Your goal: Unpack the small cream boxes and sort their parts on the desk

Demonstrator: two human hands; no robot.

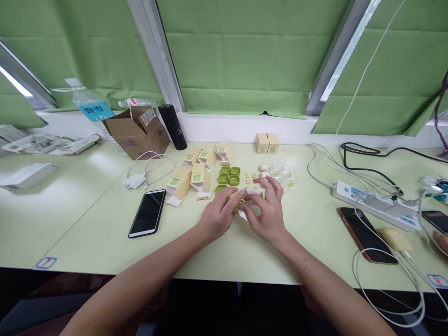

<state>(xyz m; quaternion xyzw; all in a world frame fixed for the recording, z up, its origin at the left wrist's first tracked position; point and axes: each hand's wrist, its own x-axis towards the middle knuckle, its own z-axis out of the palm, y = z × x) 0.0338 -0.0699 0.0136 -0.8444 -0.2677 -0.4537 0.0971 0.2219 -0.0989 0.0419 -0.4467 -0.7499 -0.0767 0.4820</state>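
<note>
A small cream cardboard box (259,192) with raised flaps is between my hands above the table's middle. My left hand (217,215) grips its left side, fingers curled round it. My right hand (269,217) pinches at the opening with thumb and forefinger, its other fingers bent over the far flap. Something yellow-green (240,202) shows at the opening, partly hidden by fingers. Just beyond lie several green square cups (224,178), small yellow pieces (248,176), pale pink pieces (264,168) and clear round plastic parts (287,172). Several open cream boxes (199,176) lie to the left.
Two closed boxes (267,143) stand near the wall. Leftward are a phone (147,212), a charger (136,180), a black flask (173,127) and a brown carton (136,135). A power strip (376,205), another phone (366,234) and looping cables lie right. Another person's hand (441,240) shows far right.
</note>
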